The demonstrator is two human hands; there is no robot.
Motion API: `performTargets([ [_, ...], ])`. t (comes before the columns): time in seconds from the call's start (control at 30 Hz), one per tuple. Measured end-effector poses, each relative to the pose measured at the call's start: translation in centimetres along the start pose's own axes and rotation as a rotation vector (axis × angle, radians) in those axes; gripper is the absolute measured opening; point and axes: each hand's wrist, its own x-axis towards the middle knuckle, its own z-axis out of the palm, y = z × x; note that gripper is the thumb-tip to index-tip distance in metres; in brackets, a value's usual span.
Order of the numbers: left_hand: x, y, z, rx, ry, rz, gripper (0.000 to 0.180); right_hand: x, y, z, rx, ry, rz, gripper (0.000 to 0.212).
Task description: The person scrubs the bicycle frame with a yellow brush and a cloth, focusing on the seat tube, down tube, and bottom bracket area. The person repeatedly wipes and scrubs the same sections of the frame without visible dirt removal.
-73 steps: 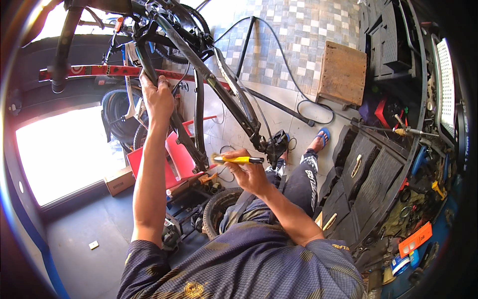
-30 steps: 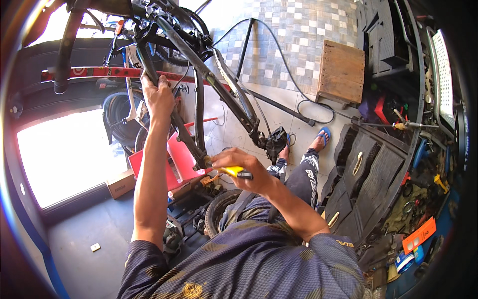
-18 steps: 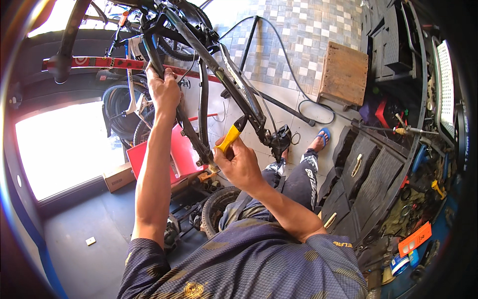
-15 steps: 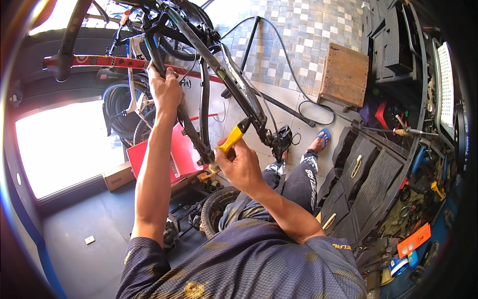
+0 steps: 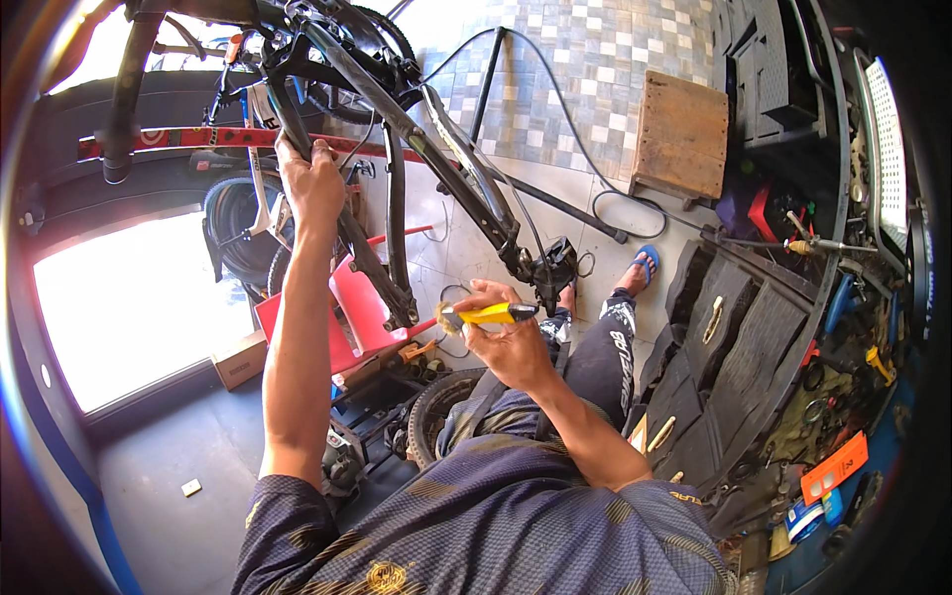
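My left hand (image 5: 313, 186) is wrapped round a dark tube of the black bicycle frame (image 5: 416, 139), which hangs tilted in front of me. In my right hand (image 5: 508, 342) is a paintbrush (image 5: 486, 315) with a yellow and black handle. Its pale bristles point left, and the handle's black end points right. The brush is held just below and right of the frame's lower tube end, apart from it. To the right of the brush hangs the frame's dark lower end with a black part (image 5: 555, 270) on it.
A red stand bar (image 5: 228, 139) runs across behind the frame. A wooden stool (image 5: 681, 134) stands at the far right, with a black hose curving past it. Tools crowd the bench (image 5: 793, 466) on the right. A red tray (image 5: 347, 317) and a tyre (image 5: 428, 416) lie below the frame.
My right hand has turned the brush from upright-tilted to nearly level and moved it right and down, away from the frame's tube end. My left hand keeps its grip.
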Motion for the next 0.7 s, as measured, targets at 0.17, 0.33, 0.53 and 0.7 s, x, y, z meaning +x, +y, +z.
performTargets([
  [0.17, 0.4, -0.4, -0.2, 0.041, -0.001, 0.051, 0.033, -0.1, -0.9, -0.7, 0.159, -0.074, 0.035, 0.031],
  [0.33, 0.1, 0.0, -0.1, -0.004, 0.002, 0.047, 0.031, 1.0, -2.1, -1.0, 0.187, -0.049, 0.001, 0.027],
  [0.53, -0.2, 0.5, 0.0, -0.008, 0.001, 0.042, 0.031, 3.2, -3.3, -0.6, 0.067, 0.015, -0.12, 0.027],
  [0.7, 0.3, -0.5, 0.1, 0.005, 0.008, 0.078, 0.031, 4.5, -4.4, -0.1, 0.208, -0.054, 0.012, 0.026],
])
